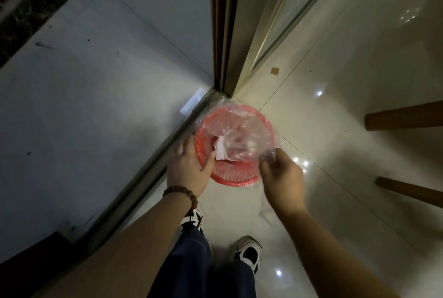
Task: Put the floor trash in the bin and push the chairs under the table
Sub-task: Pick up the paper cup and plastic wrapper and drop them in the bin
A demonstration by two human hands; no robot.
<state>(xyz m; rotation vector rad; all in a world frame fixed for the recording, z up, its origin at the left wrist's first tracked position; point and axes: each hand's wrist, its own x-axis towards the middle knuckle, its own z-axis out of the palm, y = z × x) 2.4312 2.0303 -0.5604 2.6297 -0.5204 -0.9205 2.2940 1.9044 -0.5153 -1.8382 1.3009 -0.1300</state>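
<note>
Left fingers (185,148) curled over the near-left rim of the red bin (236,178), thumb pressing a white scrap of paper (221,151) just inside the opening. So the left hand (185,168) is grasping the trash at the bin mouth. Right fingers (269,162) pinch the edge of the clear plastic liner (249,127) at the bin's near-right rim; right hand (281,179) holds it pulled toward the person.

Bin sits on the floor (299,110) at the foot of a door frame corner (225,58), directly between the two hands and ahead of the person's shoes (249,253).

Hard to make out: liner is crumpled and glossy, contents under it unreadable; some pale lumps, can't identify. Right fingertips blurred. Left shoe mostly hidden behind the left forearm and trouser leg.

Around: beaded bracelet (179,193) on the left wrist. Two wooden legs (402,116) enter from the right edge, cut off, well apart from the bin; can't tell chair or table. Small tan scrap (275,71) lies on the floor beyond the bin, near the sliding-door track. Another pale crumpled bit (265,213) on the floor just under the right wrist.
</note>
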